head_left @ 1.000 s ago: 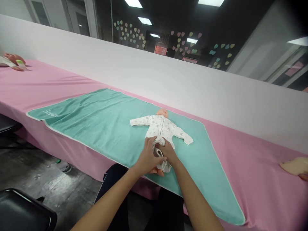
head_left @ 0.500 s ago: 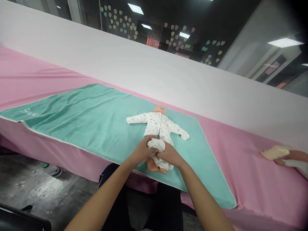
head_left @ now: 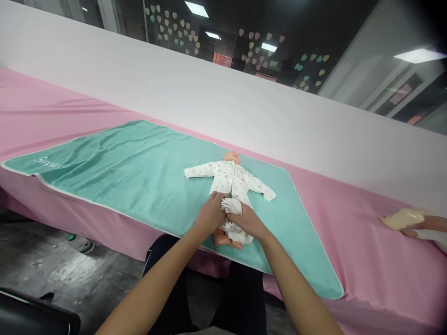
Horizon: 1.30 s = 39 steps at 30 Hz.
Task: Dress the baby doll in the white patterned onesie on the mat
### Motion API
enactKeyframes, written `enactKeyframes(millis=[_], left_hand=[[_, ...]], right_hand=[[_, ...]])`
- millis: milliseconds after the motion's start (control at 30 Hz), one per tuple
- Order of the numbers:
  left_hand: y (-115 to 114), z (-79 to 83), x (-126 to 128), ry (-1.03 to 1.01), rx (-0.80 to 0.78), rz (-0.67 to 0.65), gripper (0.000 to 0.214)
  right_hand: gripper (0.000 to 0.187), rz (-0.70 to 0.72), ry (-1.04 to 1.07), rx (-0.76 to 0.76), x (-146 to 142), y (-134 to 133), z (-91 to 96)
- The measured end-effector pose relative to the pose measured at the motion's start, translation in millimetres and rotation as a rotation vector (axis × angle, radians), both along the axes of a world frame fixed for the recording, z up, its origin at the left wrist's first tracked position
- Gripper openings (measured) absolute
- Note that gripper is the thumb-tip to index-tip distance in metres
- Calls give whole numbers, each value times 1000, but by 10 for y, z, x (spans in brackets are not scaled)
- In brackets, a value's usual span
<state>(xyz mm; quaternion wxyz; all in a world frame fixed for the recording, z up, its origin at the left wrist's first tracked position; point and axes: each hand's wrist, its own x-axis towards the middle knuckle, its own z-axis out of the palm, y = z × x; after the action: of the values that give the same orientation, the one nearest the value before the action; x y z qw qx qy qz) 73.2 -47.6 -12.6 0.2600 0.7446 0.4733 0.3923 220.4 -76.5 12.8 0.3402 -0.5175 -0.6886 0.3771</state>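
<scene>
A baby doll (head_left: 233, 157) lies on its back on a green towel (head_left: 150, 172), head toward the wall and bare feet (head_left: 225, 239) toward me. It wears a white printed jacket (head_left: 223, 176) with both sleeves spread out. Over its lower body, white baby pants (head_left: 232, 206) are gathered in folds between my hands. My left hand (head_left: 212, 211) grips the left edge of the bunched cloth, fingers closed. On the other side my right hand (head_left: 247, 219) is closed on the same pants, partly covering them. The doll's legs are mostly hidden by cloth and hands.
Pink cloth (head_left: 356, 223) covers the table under the towel. A white wall (head_left: 209, 93) runs along the back, below dark glass with heart stickers. At the right edge lie parts of another model (head_left: 405, 219). A black chair (head_left: 38, 311) stands at lower left.
My left hand has shifted slightly up and right, its fingers closing tighter on the pants' edge. The gathered cloth has moved slightly right. The doll lies as before.
</scene>
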Motion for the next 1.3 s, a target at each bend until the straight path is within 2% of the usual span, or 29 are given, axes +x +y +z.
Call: enactKeyframes(millis=[100, 167, 267, 400, 500, 600, 700, 833, 967, 1133, 1300], left_hand=[[15, 11, 12, -11, -61, 24, 17], [-92, 41, -3, -32, -173, 14, 12], [-433, 65, -17, -84, -310, 46, 12], [-928, 5, -22, -220, -466, 153, 17], [-1073, -117, -58, -231, -497, 175, 20], [-1037, -277, -102, -151, -401, 190, 22], [-981, -386, -115, 43, -244, 260, 32], [-982, -369, -119, 381, -147, 291, 47], [-987, -322, -126, 587, -102, 270, 55], [-944, -348, -124, 712, -13, 315, 54], [-847, -278, -187, 621, -2, 246, 48]], right_hand=[[31, -47, -65, 55, -4, 8, -5], [23, -65, -156, 88, 2, 33, -16], [9, -1, -349, 113, 6, 54, -25], [10, 141, -527, 157, -4, 16, -31], [15, 194, -561, 170, -4, -23, -37], [18, 202, -583, 162, -4, -43, -38], [21, 228, -588, 141, -14, -49, -34], [24, 262, -560, 96, -25, -43, -43], [27, 273, -539, 72, -19, -21, -74], [25, 288, -493, 25, -58, 5, -83], [27, 344, -298, -57, -64, 18, -24]])
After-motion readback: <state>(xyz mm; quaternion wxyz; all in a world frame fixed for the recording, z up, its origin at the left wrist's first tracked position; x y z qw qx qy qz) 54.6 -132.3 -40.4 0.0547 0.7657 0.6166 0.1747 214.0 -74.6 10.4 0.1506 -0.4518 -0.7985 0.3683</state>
